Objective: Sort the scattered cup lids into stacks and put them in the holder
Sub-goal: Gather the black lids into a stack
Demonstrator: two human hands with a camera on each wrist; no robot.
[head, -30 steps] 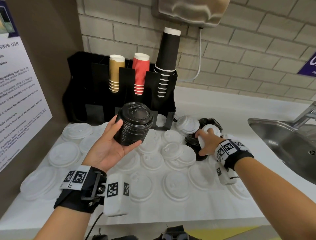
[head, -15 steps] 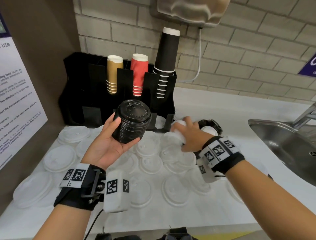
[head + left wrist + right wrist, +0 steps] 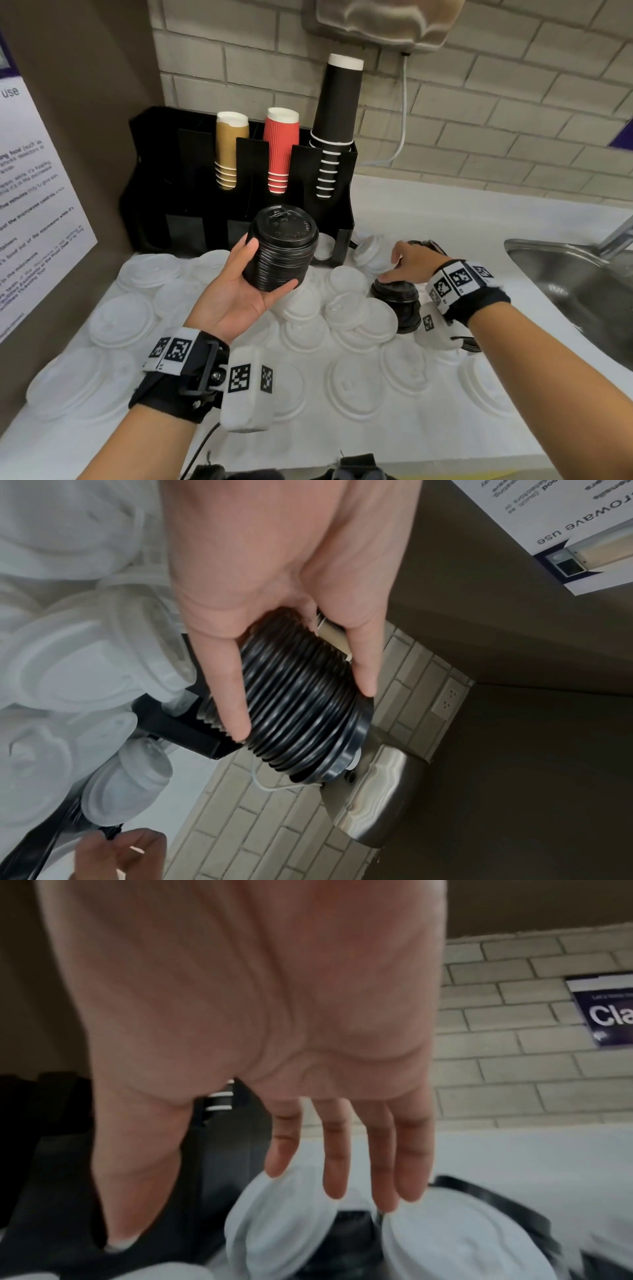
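So the left hand (image 3: 236, 294) has a tall stack of black lids (image 3: 281, 248) lifted off the counter (image 3: 445, 219), thumb on one side and fingers on the other, so the grip is wrapped round the ribbed side of the stack; the left wrist view shows that nicely, fingers (image 3: 232, 696) lying along the ridges. The right hand (image 3: 411, 263) is over by a shorter stack of black lids (image 3: 399, 301) standing on the counter, and its grip is spread, fingers straight and slightly apart, holding nothing. In the right wrist view the fingertips (image 3: 334, 1191) hang just above a couple of white lids (image 3: 284, 1231), but it's blurry so I can't tell if they actually touch. White lids (image 3: 356, 390) are scattered all over the counter, mostly lying flat and single, a few overlapping. The black holder (image 3: 164, 192) sits at the back against the brick wall (image 3: 479, 113): its upper slots hold a stack of tan cups (image 3: 231, 150), a stack of red cups (image 3: 281, 150) and a taller stack of black cups (image 3: 337, 120), all upside down. The lower compartments look dark, can't tell what's in them. The steel sink (image 3: 582, 291) is off to the right.
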